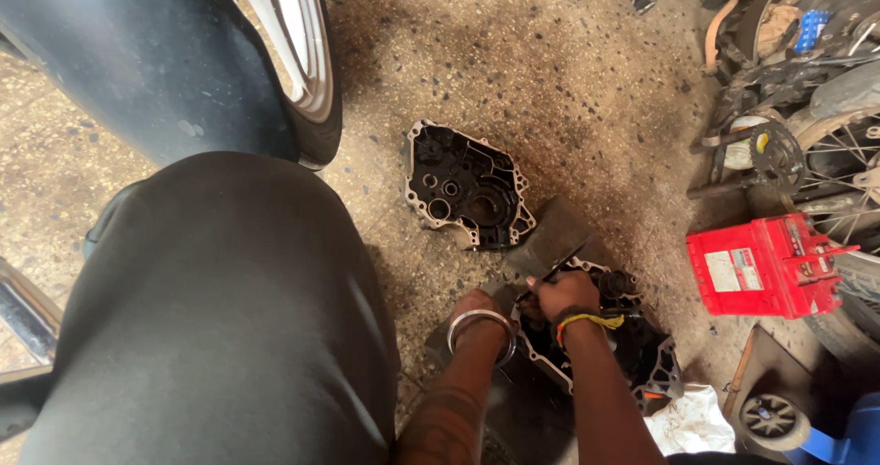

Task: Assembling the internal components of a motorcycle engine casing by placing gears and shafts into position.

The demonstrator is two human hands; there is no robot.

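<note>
Engine case half [632, 355] | right hand [564, 293] grip pinching thin dark tool [553, 271] | left hand [477, 305] grip hidden, cannot tell

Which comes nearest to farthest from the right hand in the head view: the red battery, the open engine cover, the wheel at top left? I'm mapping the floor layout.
1. Engine cover, just above the right hand.
2. Red battery, off to its right.
3. Wheel, far up at the top left.
</note>
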